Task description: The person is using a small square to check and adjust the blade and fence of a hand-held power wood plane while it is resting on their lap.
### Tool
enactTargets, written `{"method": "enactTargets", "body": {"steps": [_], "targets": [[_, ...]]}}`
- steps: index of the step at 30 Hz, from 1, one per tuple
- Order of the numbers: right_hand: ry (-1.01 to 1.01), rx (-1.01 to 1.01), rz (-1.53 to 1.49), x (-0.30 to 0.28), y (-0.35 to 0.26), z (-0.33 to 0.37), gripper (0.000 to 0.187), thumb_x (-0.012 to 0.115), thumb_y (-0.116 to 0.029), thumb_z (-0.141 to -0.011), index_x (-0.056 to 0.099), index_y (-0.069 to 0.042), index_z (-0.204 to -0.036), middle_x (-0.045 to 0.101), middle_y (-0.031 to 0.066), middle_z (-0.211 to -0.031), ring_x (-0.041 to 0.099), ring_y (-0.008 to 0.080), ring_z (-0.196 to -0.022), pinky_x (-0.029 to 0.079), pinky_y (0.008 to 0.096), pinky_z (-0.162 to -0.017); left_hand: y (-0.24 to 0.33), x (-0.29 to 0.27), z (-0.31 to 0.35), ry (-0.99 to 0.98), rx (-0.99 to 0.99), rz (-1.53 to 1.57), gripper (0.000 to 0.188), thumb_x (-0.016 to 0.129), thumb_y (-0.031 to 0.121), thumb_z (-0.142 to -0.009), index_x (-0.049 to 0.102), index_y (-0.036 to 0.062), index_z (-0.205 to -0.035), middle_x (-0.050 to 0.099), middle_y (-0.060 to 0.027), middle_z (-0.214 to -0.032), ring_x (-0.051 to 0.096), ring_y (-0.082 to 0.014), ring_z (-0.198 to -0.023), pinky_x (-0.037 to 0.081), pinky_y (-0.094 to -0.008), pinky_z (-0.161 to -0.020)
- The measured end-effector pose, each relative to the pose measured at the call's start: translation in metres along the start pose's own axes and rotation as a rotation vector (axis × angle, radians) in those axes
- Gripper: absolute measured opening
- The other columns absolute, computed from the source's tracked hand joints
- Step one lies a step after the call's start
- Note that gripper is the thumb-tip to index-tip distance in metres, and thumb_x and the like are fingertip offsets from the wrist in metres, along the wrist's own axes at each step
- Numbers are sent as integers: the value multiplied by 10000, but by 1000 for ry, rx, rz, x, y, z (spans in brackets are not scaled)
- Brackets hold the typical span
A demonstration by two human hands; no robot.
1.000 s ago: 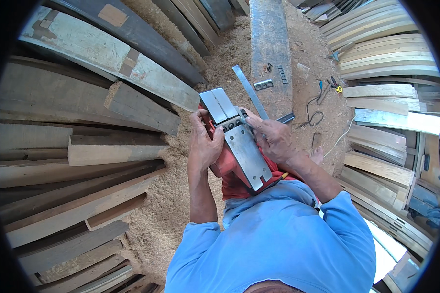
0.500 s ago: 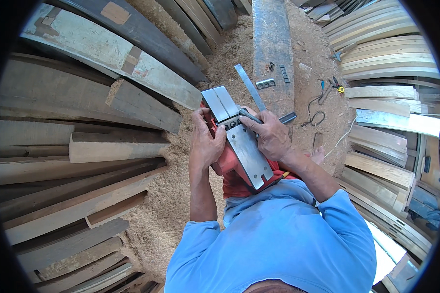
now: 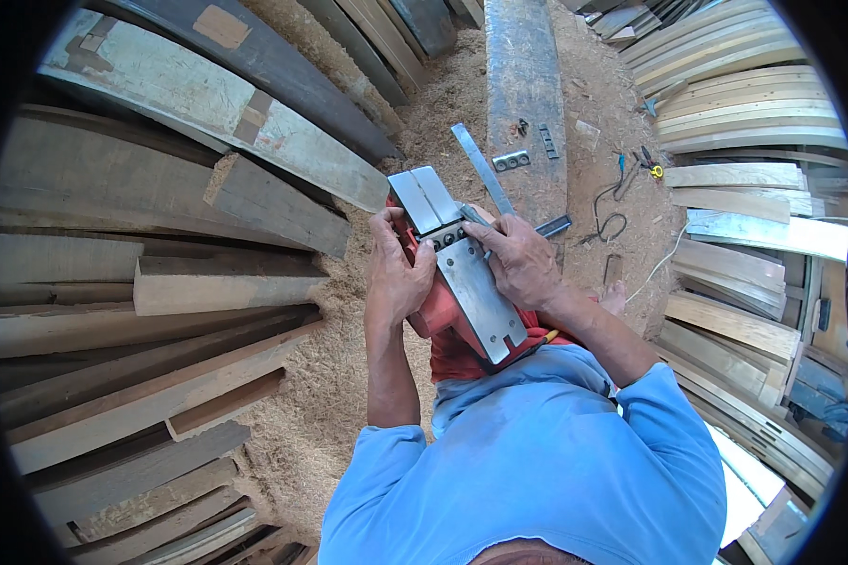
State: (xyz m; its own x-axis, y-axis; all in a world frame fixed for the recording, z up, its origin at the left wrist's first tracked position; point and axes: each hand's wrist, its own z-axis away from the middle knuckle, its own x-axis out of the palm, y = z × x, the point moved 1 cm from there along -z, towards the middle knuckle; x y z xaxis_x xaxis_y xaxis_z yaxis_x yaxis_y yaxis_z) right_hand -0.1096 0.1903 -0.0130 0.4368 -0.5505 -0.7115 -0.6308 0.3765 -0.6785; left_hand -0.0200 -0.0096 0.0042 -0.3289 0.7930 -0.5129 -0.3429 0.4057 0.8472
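Observation:
An electric hand planer (image 3: 479,299) with a red body rests upside down over my lap, its metal sole facing up. My left hand (image 3: 400,273) is closed on its left side, thumb beside the bolted cutter block (image 3: 448,238) in the gap between the sole plates. In my right hand (image 3: 524,264) a small grey wrench (image 3: 475,217) is pinched, its far end at the right end of the cutter block. The fingers hide much of the wrench, and whether it sits on a bolt I cannot tell.
A long worn board (image 3: 526,56) lies ahead, carrying a metal block with round holes (image 3: 512,161), a slotted dark piece (image 3: 548,142) and small screws (image 3: 523,126). A flat metal strip (image 3: 481,160) leans beside it. Cable (image 3: 609,212) and stacked timber (image 3: 226,282) lie around on sawdust.
My right hand has shifted slightly, and the wrench has changed its angle a little at the cutter block. My left hand and the planer stay where they were.

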Motion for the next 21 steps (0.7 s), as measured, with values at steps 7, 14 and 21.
{"method": "enactTargets", "body": {"steps": [7,14,21], "targets": [[64,-20,-75,-8,-2,-3,489,607,42,-880,658,-97,-1347,610,153,-912,632,336,-836,509,445,-750,0,1,0,1,11,21,583,627,119,-915,324,12,-1402,611,-263,-1252,660,-395,-1143,486,-485,-1038],[143,-32,-103,-8,6,5,576,596,-9,-942,521,-72,-1510,645,174,-919,649,356,-795,541,446,-744,3,0,0,-6,-14,17,574,621,127,-924,326,-1,-1400,610,-267,-1254,653,-398,-1151,487,-489,-1035],[139,-53,-70,-6,3,5,482,585,-10,-973,592,-78,-1450,640,155,-876,664,317,-783,533,426,-704,0,2,-2,5,26,25,572,617,141,-927,332,-4,-1400,607,-272,-1256,650,-401,-1154,486,-488,-1034]]}}
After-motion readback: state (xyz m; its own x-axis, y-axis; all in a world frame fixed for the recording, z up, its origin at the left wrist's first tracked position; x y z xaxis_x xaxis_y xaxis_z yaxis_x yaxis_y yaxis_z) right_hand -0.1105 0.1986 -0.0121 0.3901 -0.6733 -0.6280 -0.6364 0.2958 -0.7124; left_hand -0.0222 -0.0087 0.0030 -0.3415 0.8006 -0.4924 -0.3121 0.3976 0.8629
